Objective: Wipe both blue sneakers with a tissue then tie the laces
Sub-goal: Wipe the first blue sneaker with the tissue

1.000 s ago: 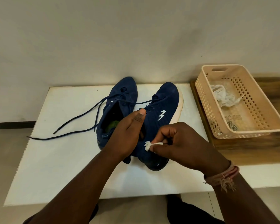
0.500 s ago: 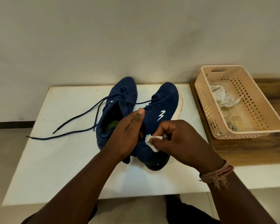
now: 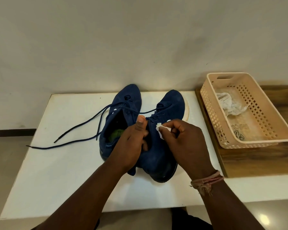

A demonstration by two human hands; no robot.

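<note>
Two blue sneakers stand side by side on the white table [image 3: 60, 171], toes toward the wall. The left sneaker [image 3: 123, 103] has a green insole, and its untied laces [image 3: 83, 123] trail out to the left. My left hand [image 3: 131, 143] grips the right sneaker [image 3: 171, 105] at its collar, thumb on the tongue and fingers inside the opening. My right hand [image 3: 186, 143] pinches a small crumpled white tissue [image 3: 161, 131] and presses it against the right sneaker's side, just below the eyelets. The white logo is mostly hidden by this hand.
A beige perforated plastic basket [image 3: 259, 140] sits on a wooden board [image 3: 256, 160] to the right, holding a crumpled used tissue [image 3: 229, 105] and a small dark scrap. A plain wall rises right behind the table. Floor lies beyond the table's left edge.
My right hand has slid the tissue forward along the right sneaker's side, from near the heel up to the eyelets. My left hand has kept its grip on the sneaker.
</note>
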